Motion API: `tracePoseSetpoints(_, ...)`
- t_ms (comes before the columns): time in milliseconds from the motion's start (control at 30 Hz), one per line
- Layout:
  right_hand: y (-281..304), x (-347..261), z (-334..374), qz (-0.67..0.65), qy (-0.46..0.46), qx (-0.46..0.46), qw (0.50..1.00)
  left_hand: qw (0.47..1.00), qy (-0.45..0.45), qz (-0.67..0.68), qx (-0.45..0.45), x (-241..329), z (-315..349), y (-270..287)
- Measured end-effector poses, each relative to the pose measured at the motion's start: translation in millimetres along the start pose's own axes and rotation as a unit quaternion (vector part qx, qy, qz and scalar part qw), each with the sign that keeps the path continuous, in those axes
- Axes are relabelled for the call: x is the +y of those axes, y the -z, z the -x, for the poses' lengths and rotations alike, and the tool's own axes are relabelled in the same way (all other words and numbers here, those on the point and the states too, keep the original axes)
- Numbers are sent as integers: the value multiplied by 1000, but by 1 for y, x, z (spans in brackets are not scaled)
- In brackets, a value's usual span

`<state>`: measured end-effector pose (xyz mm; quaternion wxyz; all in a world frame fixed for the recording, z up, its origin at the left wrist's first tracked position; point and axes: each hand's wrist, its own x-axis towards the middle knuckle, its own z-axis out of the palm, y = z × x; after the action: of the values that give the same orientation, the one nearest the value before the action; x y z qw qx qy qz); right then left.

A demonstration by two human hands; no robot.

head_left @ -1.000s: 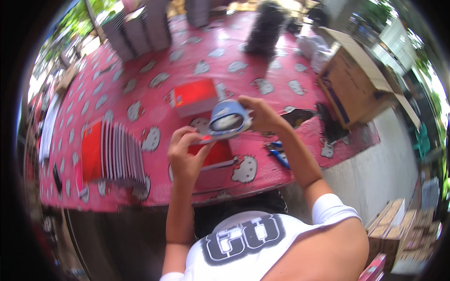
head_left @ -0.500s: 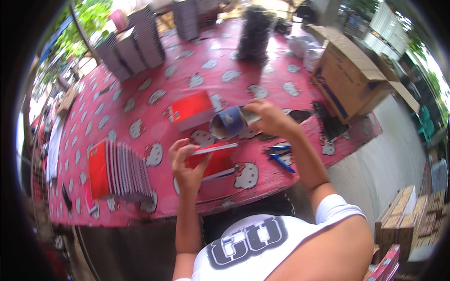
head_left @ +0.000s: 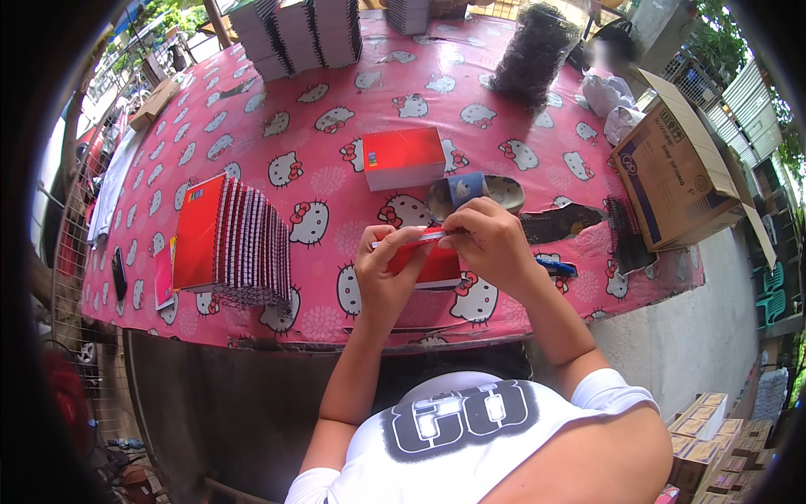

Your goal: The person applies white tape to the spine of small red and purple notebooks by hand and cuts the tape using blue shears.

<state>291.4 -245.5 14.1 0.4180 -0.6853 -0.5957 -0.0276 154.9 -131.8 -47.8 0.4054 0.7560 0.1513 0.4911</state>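
My left hand [head_left: 386, 270] grips one end of a thin red notebook [head_left: 432, 236], held edge-up with its white page edge showing. My right hand [head_left: 494, 245] pinches the other end; whether a small item is also between those fingers is hidden. Below them a red-covered stack of sheets [head_left: 432, 270] lies on the table. Just beyond the right hand rests a slide sandal [head_left: 467, 186] with a blue strap. A block of red-covered sheets [head_left: 405, 158] sits further back. Partly hidden by my right wrist is a blue-handled tool [head_left: 556, 267], seen earlier as pliers.
Spiral-bound red notebooks [head_left: 239, 239] stand stacked at the left, on a pink patterned tablecloth [head_left: 327, 181]. More bound stacks [head_left: 294, 38] and a black coil bundle [head_left: 533, 59] are at the back. An open cardboard box [head_left: 672, 176] stands at the right, near a torn patch.
My right hand has left the sandal and come over to the notebook, which both hands now hold. The view has shifted, and my right forearm now covers much of the pliers.
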Motion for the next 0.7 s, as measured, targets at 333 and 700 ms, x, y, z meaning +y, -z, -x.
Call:
tracePoseSetpoints(333,-1,-12,0,35,24,9,999,1000,-12,14,-13,-1,2,1)
tracePoseSetpoints(700,60,-31,-6,83,-24,-35,996,999,7,29,-19,1,0,3)
